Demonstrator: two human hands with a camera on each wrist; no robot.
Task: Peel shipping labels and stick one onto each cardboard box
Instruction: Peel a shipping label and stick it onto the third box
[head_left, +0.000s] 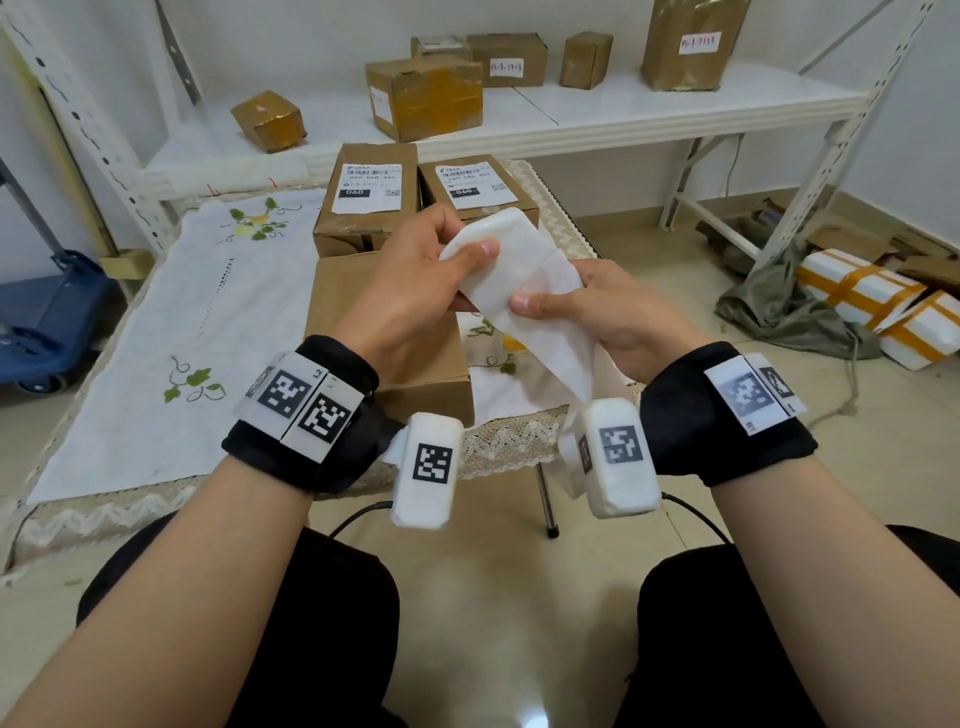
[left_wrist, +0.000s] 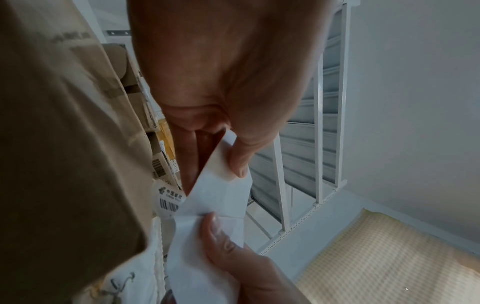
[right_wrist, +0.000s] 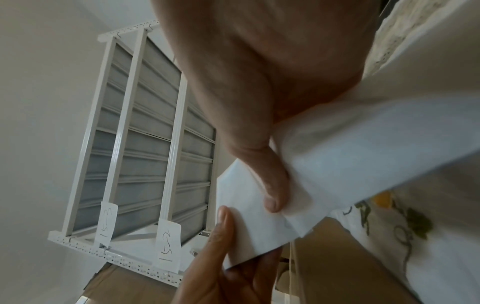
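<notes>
Both hands hold a white strip of shipping labels (head_left: 511, 270) in the air above the table, blank side toward me. My left hand (head_left: 441, 260) pinches its upper end, thumb (left_wrist: 240, 162) on top. My right hand (head_left: 566, 301) pinches the strip lower down, thumb (right_wrist: 272, 191) pressed at a fold; the rest of the strip (head_left: 561, 364) hangs toward my lap. Under the hands a plain cardboard box (head_left: 384, 332) shows no label on top. Behind it stand two boxes with printed labels, one on the left (head_left: 369, 197) and one on the right (head_left: 475, 187).
The table wears a white embroidered cloth (head_left: 171, 322). A white shelf (head_left: 623, 114) behind it carries several taped boxes, some with handwritten slips. White foam parcels (head_left: 872, 301) and a green cloth lie on the floor at right. A blue cart (head_left: 47, 317) stands at left.
</notes>
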